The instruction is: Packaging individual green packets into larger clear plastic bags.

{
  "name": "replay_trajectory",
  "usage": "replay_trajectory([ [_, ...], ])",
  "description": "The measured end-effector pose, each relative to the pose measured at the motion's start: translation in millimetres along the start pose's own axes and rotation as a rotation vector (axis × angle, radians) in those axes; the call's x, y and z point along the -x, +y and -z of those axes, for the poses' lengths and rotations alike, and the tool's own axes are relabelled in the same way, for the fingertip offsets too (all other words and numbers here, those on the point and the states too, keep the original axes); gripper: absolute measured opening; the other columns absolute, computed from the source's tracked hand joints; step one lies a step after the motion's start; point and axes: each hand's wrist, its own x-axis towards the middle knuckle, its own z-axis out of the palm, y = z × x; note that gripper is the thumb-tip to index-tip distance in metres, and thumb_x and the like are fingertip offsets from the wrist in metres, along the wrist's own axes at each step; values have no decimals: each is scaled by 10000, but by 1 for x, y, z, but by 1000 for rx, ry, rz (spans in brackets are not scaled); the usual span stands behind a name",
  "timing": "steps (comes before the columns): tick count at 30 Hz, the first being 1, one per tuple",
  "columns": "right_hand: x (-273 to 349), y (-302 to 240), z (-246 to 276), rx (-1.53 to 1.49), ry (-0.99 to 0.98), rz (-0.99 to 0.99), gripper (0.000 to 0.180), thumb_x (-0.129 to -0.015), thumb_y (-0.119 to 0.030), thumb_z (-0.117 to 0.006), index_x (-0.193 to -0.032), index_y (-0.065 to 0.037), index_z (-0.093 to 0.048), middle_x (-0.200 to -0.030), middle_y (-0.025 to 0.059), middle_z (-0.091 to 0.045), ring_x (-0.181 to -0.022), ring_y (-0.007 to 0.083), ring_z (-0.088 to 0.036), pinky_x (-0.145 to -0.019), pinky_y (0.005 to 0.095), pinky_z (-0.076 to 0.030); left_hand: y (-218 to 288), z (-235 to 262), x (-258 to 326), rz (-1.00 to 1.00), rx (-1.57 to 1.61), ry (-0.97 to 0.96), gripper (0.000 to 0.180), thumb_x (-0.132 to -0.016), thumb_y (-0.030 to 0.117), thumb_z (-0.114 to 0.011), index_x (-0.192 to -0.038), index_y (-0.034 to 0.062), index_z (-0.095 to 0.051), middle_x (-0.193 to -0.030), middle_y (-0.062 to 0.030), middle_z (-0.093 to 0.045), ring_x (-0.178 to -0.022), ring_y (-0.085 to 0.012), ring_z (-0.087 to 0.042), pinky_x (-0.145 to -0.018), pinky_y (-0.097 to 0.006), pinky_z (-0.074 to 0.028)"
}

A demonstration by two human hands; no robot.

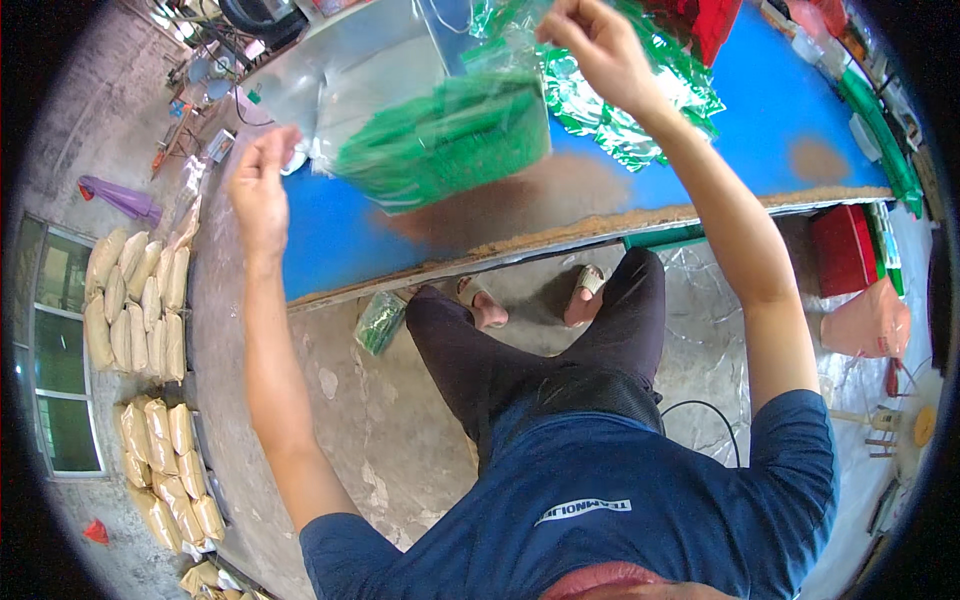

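Observation:
A large clear plastic bag (384, 88) filled with green packets (445, 145) is over the blue table, blurred by motion, between my two hands. My right hand (600, 50) is raised at the far side, fingers closed on the bag's clear upper edge. My left hand (262, 190) is up at the table's left end, thumb and fingers pinched together. What it pinches, if anything, cannot be made out. Close to its fingertips shows a small round white thing (295, 158). Loose green-and-white packets (620, 125) are spread under and beyond my right forearm.
The blue table (330, 245) has a worn brown front edge. Below it, a green packet bundle (380, 322) lies on the floor near my feet. Stacked tan sacks (140, 300) stand at the left. A red box (840, 250) and pink bag (868, 320) are at the right.

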Motion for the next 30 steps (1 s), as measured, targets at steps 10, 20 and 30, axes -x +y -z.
replay_trajectory([
  [10,25,38,-62,-198,118,-345,197,-1033,-177,-441,-1029,18,-470,-935,167,-715,-913,215,-709,-839,351,-557,-55,-48,16,-77,5,300,367,-1080,264,-417,-973,-38,-596,-949,-130,-705,-846,-187,-663,-797,-315,-539],
  [20,131,0,-79,-386,198,-576,376,-1010,-357,-611,-788,-64,-528,-634,-48,-480,-593,25,-415,-515,230,-351,-49,-95,129,-93,-87,756,393,-1095,342,-366,-804,84,-414,-611,-10,-426,-485,-91,-399,-415,-250,-348],
  [30,203,6,-63,219,-99,-745,524,-949,-384,-659,-677,40,-512,-547,160,-492,-522,232,-561,-527,447,-417,-42,-68,194,755,-34,258,385,-1044,347,-531,-749,100,-517,-547,33,-424,-406,-67,-411,-371,-250,-345],
])
